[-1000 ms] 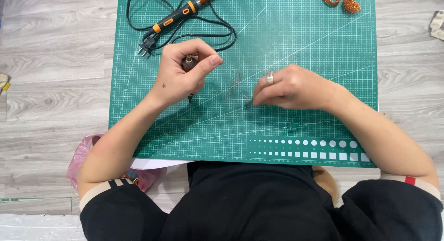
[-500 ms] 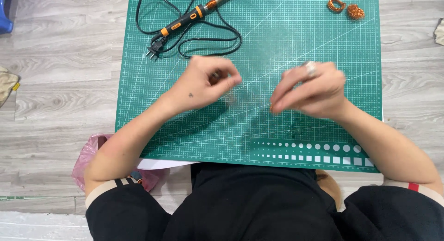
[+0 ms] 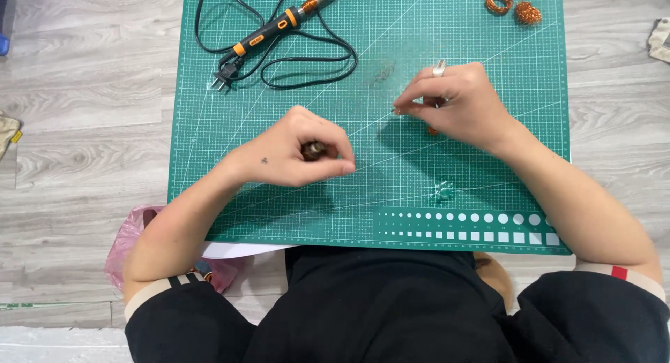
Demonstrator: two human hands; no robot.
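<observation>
1. A small dark round part, near the cutting mat's middle, sits pinched in the left hand's curled fingers; seemingly light and rigid, best gripped by its sides.
2. The right hand pinches something thin, unclear what.
3. A soldering iron lies at the far-left corner.

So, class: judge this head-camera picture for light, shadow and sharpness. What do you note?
Head view: even, soft light; faint shadows fall below the left hand and right hand onto the green cutting mat; mild glare streaks mid-mat; the small dark thing in the left hand is too small to identify.
</observation>
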